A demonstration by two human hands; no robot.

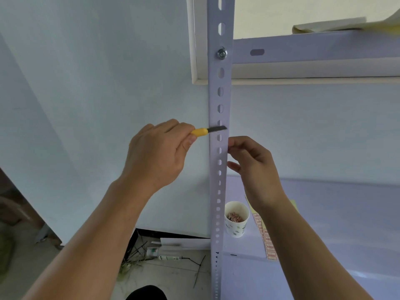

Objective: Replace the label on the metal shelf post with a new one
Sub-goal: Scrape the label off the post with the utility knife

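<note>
A pale perforated metal shelf post (219, 100) runs top to bottom through the middle of the view. My left hand (158, 152) grips a yellow-handled knife (200, 132), whose dark blade lies flat across the post's face at about mid height. Just right of the post, my right hand (253, 167) is held with its fingers curled, fingertips touching the post's right edge below the blade. Whether they pinch anything there is hidden. I cannot make out a label on the post. A strip of red-printed labels (267, 241) lies on the shelf below.
A paper cup (236, 219) holding pinkish scraps stands on the lower shelf (324, 234), next to the post. An upper shelf beam (313, 48) is bolted to the post above. A wall is to the left; tubes and cable ties litter the floor (168, 256).
</note>
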